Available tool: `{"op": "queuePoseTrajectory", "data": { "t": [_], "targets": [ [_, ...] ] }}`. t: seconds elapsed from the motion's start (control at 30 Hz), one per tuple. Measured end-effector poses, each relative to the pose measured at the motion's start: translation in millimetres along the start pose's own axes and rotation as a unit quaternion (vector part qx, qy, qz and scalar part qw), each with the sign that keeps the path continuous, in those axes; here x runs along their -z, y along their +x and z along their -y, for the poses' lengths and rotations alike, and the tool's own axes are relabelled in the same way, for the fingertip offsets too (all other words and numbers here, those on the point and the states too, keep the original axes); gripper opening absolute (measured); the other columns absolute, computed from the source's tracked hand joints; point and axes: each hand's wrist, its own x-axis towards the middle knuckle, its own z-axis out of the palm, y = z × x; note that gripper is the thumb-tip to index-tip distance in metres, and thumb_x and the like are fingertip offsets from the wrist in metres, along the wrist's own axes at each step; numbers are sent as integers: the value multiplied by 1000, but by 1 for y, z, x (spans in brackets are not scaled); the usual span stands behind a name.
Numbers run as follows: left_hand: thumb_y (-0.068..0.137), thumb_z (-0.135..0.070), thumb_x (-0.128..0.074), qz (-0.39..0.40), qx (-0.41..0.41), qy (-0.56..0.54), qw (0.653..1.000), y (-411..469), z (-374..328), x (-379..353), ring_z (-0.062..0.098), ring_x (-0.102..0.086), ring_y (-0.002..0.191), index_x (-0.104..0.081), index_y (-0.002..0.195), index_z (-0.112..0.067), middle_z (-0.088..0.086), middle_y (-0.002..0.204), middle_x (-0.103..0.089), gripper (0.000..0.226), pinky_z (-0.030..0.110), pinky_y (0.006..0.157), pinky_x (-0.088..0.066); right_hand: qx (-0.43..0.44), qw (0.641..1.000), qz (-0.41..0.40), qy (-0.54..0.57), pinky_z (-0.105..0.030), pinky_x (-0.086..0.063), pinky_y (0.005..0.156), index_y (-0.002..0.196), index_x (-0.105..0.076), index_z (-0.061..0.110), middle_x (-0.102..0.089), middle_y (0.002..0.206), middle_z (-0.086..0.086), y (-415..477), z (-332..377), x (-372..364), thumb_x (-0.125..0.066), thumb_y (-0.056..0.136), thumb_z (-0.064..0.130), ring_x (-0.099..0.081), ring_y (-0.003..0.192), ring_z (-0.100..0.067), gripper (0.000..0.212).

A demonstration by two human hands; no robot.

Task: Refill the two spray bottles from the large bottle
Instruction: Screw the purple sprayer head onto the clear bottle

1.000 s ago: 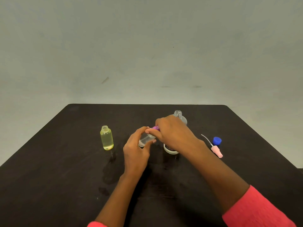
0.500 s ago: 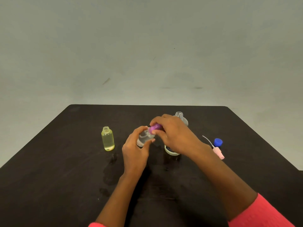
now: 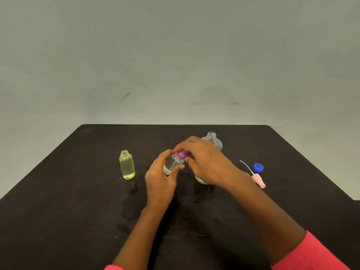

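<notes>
Head view: the left hand point(image 3: 159, 184) grips the small clear bottle point(image 3: 169, 167) around its body, fingers and thumb curled round it. The bottle is tilted, top leaning to the right, approx. in the middle of the table point(image 3: 78, 211); I cannot tell if its base touches the surface. There is a little clear liquid in the bottom. The right hand point(image 3: 206, 162) comes from the right side and pinches the purple spray cap point(image 3: 182, 154), which sits at the neck of this bottle, w/ fingertips pressed on it.

The large bottle point(image 3: 212, 139) stands upright just behind the right hand, neck open; its lower part is hidden by the hand. The yellow bottle point(image 3: 127, 165) stands upright to the left, well apart from the hands, also open on top and nearly full.

On the right side the pink spray head point(image 3: 258, 179) lies flat w/ its thin white tube pointing to the far-left, and the blue cap point(image 3: 258, 168) is just beside it. Both are nearer to the right edge than the bottles are.

A wide stretch of dark tabletop lies between the yellow bottle and the left edge, and also from the bottles to the far edge. Some wet marks show on the surface near the left forearm.
</notes>
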Motion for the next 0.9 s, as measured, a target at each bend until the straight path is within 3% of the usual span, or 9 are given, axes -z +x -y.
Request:
{"op": "queuePoseTrajectory", "data": {
  "t": [0.1,0.2,0.27,0.37,0.47,0.57,0.8,0.9],
  "targets": [
    [73,-11,-79,-1,-7,6,1000,0,0,-1,2,-61,98,-60,113,-26,-8,105,-65,47,14,83,-48,-44,999,-10,-10,-28,-42,83,112,-60,17,-60,104,-4,4,-1,-2,-55,92,23,-54,96,-18,21],
    [72,-8,-79,5,-10,8,1000,-1,0,-2,3,-61,97,-57,111,-33,-10,104,-66,50,15,83,-48,-85,996,-16,-38,-27,-41,73,104,-60,13,-63,93,-5,8,-3,-3,-51,93,39,-55,85,-17,30],
    [73,-10,-78,14,-11,5,1000,-2,0,-2,5,-62,97,-58,112,-30,-10,104,-66,49,21,83,-51,-79,996,-31,-29,-29,-44,78,110,-57,14,-61,99,-3,6,-3,-3,-52,91,44,-56,90,-17,36],
    [74,-12,-78,13,-9,0,1000,-2,-1,-2,6,-62,98,-57,113,-30,-10,105,-65,48,27,84,-52,-27,999,-34,17,-32,-46,89,123,-53,19,-56,112,-1,2,-2,-2,-63,87,31,-54,97,-15,39],
    [73,-12,-79,9,-1,-3,1000,-1,-1,-2,6,-62,98,-56,113,-33,-10,104,-65,50,29,85,-53,-17,999,-36,6,-27,-43,88,115,-58,18,-57,110,-2,2,0,-3,-61,88,17,-53,98,-16,28],
    [73,-12,-79,9,5,-10,1000,-1,1,-2,8,-63,99,-58,113,-31,-8,105,-66,49,31,85,-54,-29,998,-53,4,-25,-40,85,113,-59,18,-57,108,-2,3,1,-7,-59,89,18,-52,97,-15,23],
    [73,-5,-77,18,-3,4,1000,-1,-1,0,-5,-59,100,-55,112,-35,-17,105,-62,54,10,86,-45,-61,995,-75,6,-20,-35,79,114,-57,18,-57,109,-3,5,-1,-16,-58,90,26,-50,94,-13,24],
    [73,-4,-76,20,5,5,1000,0,0,1,-8,-57,100,-54,112,-35,-23,103,-59,54,7,85,-43,-68,995,-80,1,-20,-36,79,115,-56,18,-57,110,-3,6,-2,-20,-58,90,27,-52,96,-14,26]
  ]
}}
